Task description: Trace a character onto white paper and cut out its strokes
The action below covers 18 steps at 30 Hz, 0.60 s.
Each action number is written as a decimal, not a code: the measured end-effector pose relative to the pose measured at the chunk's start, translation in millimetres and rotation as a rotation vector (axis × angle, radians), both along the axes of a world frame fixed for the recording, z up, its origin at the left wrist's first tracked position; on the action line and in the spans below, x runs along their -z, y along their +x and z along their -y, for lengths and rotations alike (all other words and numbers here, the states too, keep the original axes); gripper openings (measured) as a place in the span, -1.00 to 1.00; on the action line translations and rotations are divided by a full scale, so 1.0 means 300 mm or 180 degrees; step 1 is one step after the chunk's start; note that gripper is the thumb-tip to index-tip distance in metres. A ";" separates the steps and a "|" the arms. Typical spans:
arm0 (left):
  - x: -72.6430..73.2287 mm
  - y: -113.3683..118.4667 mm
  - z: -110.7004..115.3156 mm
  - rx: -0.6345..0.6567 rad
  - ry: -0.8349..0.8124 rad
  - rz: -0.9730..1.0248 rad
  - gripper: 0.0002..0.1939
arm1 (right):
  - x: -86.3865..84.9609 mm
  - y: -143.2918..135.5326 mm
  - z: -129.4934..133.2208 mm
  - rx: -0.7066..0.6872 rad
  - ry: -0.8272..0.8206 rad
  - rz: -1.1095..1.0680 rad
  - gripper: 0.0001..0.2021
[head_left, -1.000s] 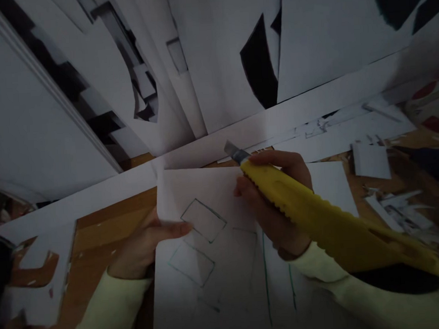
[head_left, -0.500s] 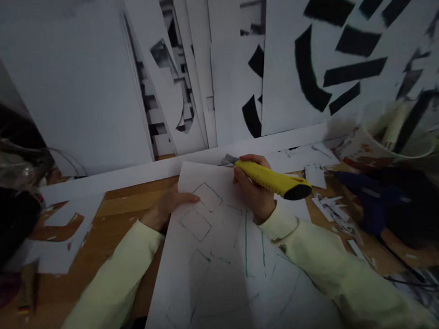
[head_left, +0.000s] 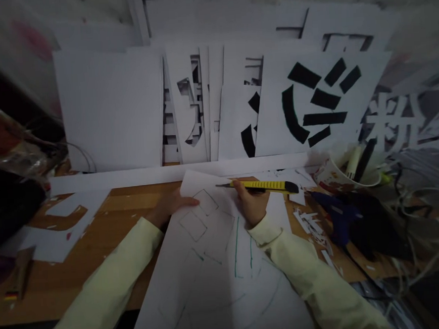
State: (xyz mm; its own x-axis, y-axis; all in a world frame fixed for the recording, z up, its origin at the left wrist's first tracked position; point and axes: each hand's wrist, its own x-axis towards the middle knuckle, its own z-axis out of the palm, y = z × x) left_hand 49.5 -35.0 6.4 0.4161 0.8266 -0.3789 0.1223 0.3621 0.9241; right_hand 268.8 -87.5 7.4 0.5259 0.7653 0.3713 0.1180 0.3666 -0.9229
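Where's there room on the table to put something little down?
On the left, there's mostly bare wood between the cut-out sheet and the left hand, in front of the long white strip. The right is crowded: cup, glue gun and a heap of paper scraps.

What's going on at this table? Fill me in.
A person's right hand holds a yellow knife, its blade out over a white sheet drawn with outlines. Whether it touches is unclear. The left hand grips the sheet's upper left edge, thumb on top. Paper scraps lie to the right, near a blue glue gun.
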 end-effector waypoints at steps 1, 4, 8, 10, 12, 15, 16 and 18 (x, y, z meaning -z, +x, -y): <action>0.004 -0.002 -0.002 0.0013 0.0005 -0.0021 -0.47 | -0.003 -0.001 0.001 0.0027 0.0000 -0.0043 -0.69; 0.017 -0.013 -0.005 0.0030 0.0001 -0.0052 -0.50 | -0.006 -0.005 0.000 0.0066 0.0036 -0.0324 -0.66; 0.020 -0.016 -0.005 0.0106 0.0021 -0.0020 -0.54 | 0.002 -0.010 -0.003 0.0017 -0.0014 -0.0597 -0.59; 0.014 -0.010 -0.005 0.0160 -0.0017 0.0074 -0.56 | 0.014 -0.007 -0.003 -0.0108 -0.0127 -0.0516 -0.63; 0.006 -0.003 -0.004 0.0216 -0.0032 0.0192 -0.58 | 0.030 -0.001 -0.003 -0.0265 -0.0211 -0.0402 -0.66; -0.002 0.001 -0.004 0.0300 -0.0032 0.0319 -0.56 | 0.054 0.011 0.000 -0.0372 -0.0278 0.0012 -0.64; -0.003 0.000 -0.004 0.0325 -0.0036 0.0359 -0.54 | 0.058 0.014 0.002 -0.0343 -0.0273 0.0258 -0.64; 0.001 -0.002 -0.005 0.0350 -0.0045 0.0419 -0.48 | 0.061 0.017 0.007 -0.0235 -0.0224 0.0727 -0.63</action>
